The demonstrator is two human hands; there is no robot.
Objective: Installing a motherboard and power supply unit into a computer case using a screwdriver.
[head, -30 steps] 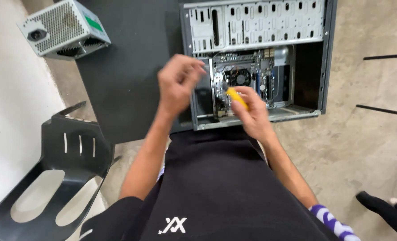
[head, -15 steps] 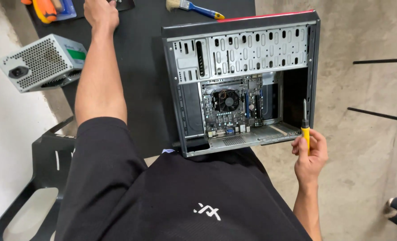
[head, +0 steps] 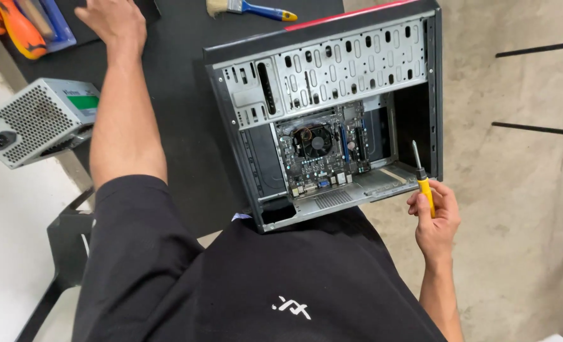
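Screwdriver (head: 423, 180) with a yellow handle sits in the right hand (head: 434, 215), whose fingers wrap snugly round the grip so that the metal shaft points up and away from the person. The hand hovers just off the near right corner of the open computer case (head: 332, 114), the tip of the shaft level with the case's lower right edge and close to it; whether it touches the metal cannot be told.

The case lies on its side on the dark table (head: 186, 126), open face upward, its near edge overlapping the person's black shirt. Inside it, a green motherboard (head: 322, 152) with a round cooler fan (head: 313, 140) fills the middle, and a perforated grey drive cage (head: 351, 63) spans the far half.

The left arm stretches well away from the case, towards the far left corner of the table. The left hand (head: 113, 22) lies there palm down with fingers loosely spread and holding nothing, its fingertips cut off by the top edge of the frame, beside a flat dark object that it appears to touch.

Left of that hand, far from the case, are orange-handled tools (head: 15, 28) lying on a blue tray. A paintbrush (head: 250, 9) with a blue and yellow handle lies just beyond the case's far edge. A grey power supply unit (head: 37, 120) with a mesh side sits to the left of the case, beyond the outstretched arm, at the table's left edge. A black chair (head: 66, 244) stands on the floor below it.
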